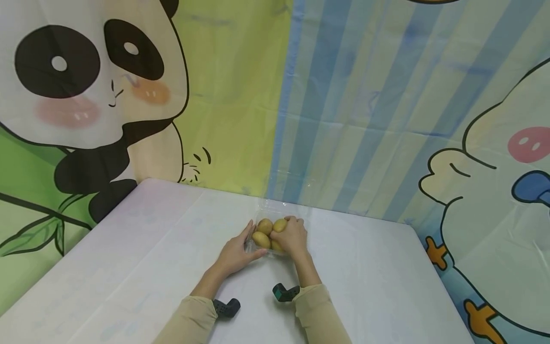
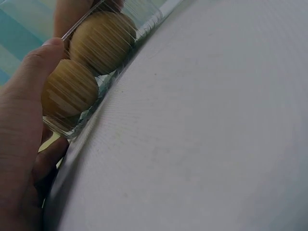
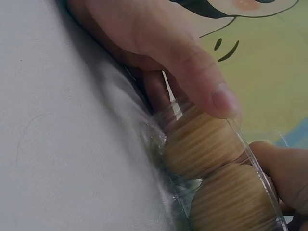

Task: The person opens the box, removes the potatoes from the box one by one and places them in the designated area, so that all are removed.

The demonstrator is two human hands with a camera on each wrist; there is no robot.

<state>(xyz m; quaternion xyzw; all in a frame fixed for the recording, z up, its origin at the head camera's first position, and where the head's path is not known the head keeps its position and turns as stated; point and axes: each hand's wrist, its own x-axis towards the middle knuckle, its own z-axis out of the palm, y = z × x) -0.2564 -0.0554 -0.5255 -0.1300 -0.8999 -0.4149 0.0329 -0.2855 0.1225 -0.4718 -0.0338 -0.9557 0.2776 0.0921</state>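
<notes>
A clear plastic box (image 1: 267, 210) with several yellow-brown round fruits (image 1: 265, 226) stands on the white table (image 1: 142, 248), towards the back. My left hand (image 1: 252, 240) holds the box's left side; in the left wrist view its fingertip (image 2: 44, 54) lies on the lid (image 2: 120, 12) and another finger (image 2: 50, 156) curls under the box, beside two fruits (image 2: 98, 41). My right hand (image 1: 293, 230) is curled over the box's right side and top. In the right wrist view its thumb (image 3: 207, 84) presses on the lid above a fruit (image 3: 202, 142).
A cartoon cloth backdrop (image 1: 301, 95) with a panda hangs close behind the box and along both sides. Black wrist cameras (image 1: 227, 307) sit on my beige sleeves (image 1: 318, 315). The table's right edge (image 1: 438, 282) runs beside the backdrop.
</notes>
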